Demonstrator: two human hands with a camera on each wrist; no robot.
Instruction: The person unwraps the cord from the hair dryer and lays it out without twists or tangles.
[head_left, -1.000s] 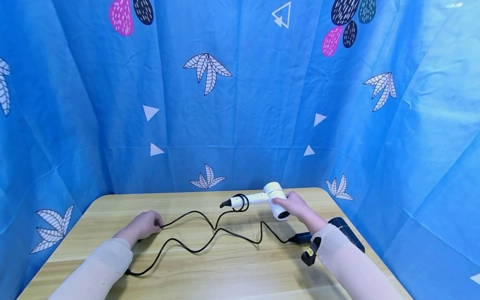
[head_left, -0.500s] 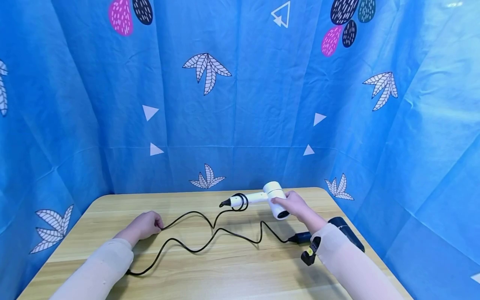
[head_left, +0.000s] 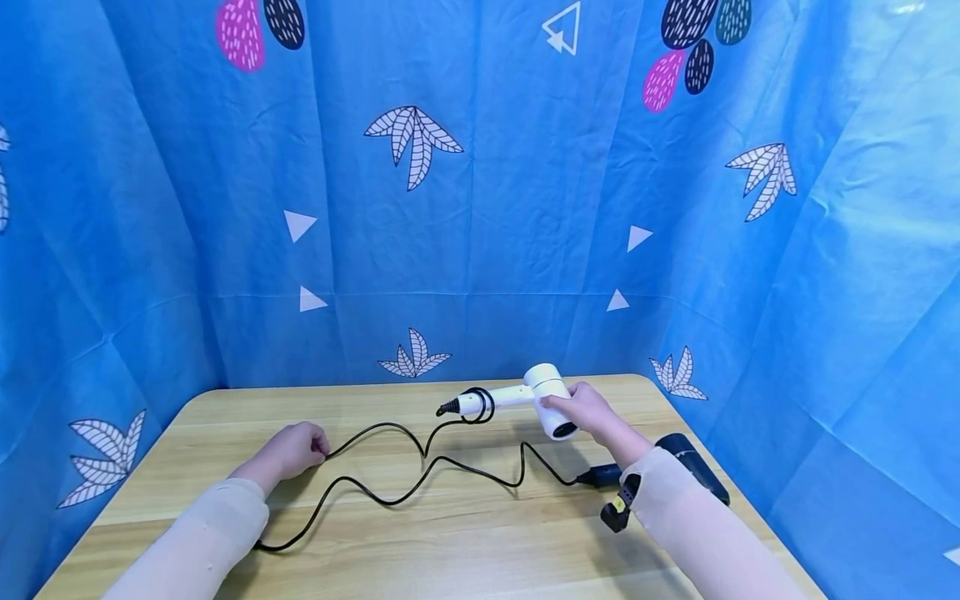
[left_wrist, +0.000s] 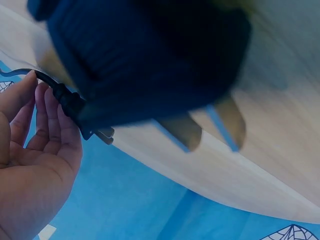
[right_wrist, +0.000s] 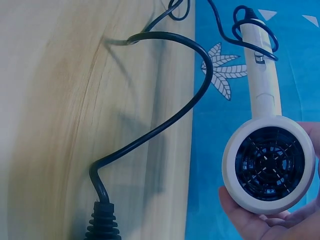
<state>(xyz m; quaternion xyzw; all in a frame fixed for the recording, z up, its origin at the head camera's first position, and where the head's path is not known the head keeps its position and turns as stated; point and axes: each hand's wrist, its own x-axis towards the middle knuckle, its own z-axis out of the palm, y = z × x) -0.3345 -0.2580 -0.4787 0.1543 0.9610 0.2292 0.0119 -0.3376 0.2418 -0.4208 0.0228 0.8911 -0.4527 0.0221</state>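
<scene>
My right hand (head_left: 588,408) grips a white hair dryer (head_left: 546,400) by its round head, the handle pointing left. A turn of black cord loops round that handle. In the right wrist view, the dryer's dark grille (right_wrist: 270,162) faces the camera, fingers around its rim. My left hand (head_left: 295,450) pinches the white dryer's cord (head_left: 390,424) at the left. The left wrist view shows thumb and fingers on this cord just behind a black plug (left_wrist: 75,110). A large blurred dark plug (left_wrist: 150,65) with two flat prongs fills the foreground there.
A black hair dryer (head_left: 693,467) lies at the table's right edge, partly hidden by my right forearm. Its wavy cord (head_left: 390,503) crosses the wooden table (head_left: 465,550) and ends near my left sleeve. Blue patterned curtains (head_left: 465,250) stand behind and on both sides.
The white hair dryer has shifted very slightly left in the head view. A dark bit below my left wrist no longer shows. Both hands keep their holds.
</scene>
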